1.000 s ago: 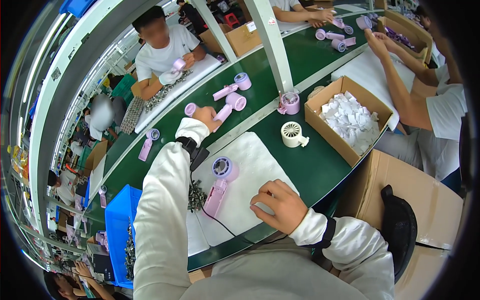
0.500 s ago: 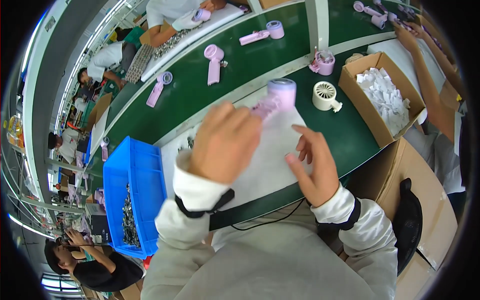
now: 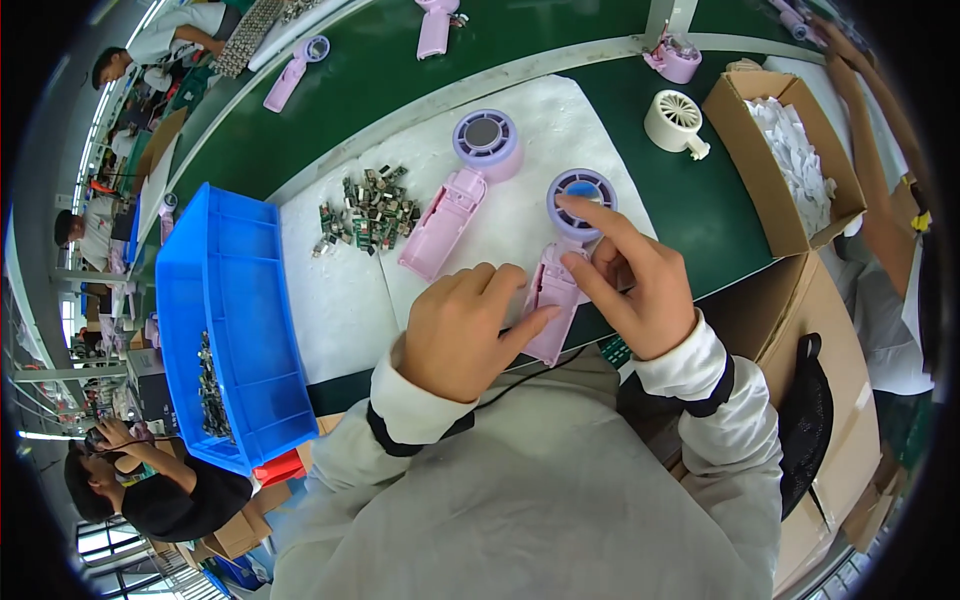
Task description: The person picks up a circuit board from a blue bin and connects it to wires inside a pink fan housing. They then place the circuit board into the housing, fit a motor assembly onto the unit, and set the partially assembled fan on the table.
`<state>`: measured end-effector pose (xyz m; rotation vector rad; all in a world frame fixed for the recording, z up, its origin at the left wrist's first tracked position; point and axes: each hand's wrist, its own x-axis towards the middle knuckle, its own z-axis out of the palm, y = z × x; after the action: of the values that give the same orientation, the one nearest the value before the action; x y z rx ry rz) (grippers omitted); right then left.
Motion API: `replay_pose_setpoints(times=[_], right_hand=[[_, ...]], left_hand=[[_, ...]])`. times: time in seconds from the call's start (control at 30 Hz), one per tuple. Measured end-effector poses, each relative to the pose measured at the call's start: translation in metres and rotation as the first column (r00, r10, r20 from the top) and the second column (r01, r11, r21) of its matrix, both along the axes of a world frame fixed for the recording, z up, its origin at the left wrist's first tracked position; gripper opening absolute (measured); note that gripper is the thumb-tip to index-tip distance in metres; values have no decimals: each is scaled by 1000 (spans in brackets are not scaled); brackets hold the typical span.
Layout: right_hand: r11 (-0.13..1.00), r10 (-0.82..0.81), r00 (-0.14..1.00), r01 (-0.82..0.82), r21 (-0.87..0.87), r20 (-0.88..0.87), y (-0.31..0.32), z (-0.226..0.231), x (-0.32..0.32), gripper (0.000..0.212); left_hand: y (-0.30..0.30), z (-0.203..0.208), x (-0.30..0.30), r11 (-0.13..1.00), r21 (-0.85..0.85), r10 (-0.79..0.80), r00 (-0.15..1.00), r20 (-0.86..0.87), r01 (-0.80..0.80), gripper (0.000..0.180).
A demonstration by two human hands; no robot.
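A pink handheld fan (image 3: 553,310) with a lilac ring head lies at the front of the white foam sheet (image 3: 345,325), its open handle toward me. My right hand (image 3: 640,285) grips it at the neck, thumb on the handle top and index finger on the head. My left hand (image 3: 465,325) has its thumb and index finger at the handle's left edge, pinching it. Behind them lies a second pink handheld fan (image 3: 445,225), its handle open too. Left of that is a pile of small green circuit boards (image 3: 375,210).
At the left stands a blue bin (image 3: 255,330) with small parts. A cream fan head (image 3: 675,120) sits at right beside a cardboard box (image 3: 750,150) of white pieces. More pink fans (image 3: 290,82) lie on the green belt beyond the metal rail. Other people work nearby.
My view has tilted down toward the sheet. My right hand, open and apart before, now grips a fan close to me. My left hand has come down beside its handle.
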<state>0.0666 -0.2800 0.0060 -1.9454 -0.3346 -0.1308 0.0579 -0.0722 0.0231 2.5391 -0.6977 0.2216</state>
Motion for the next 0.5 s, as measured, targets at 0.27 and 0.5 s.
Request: replay_pose_setpoints(times=[0.27, 0.5], right_hand=[[956, 169, 950, -94, -276, 263, -2, -11, 0, 35], [932, 145, 944, -31, -361, 295, -1, -5, -7, 21]], left_hand=[[-9, -4, 4, 933, 345, -143, 985, 100, 101, 19], [-10, 28, 13, 913, 345, -227, 974, -14, 218, 14]])
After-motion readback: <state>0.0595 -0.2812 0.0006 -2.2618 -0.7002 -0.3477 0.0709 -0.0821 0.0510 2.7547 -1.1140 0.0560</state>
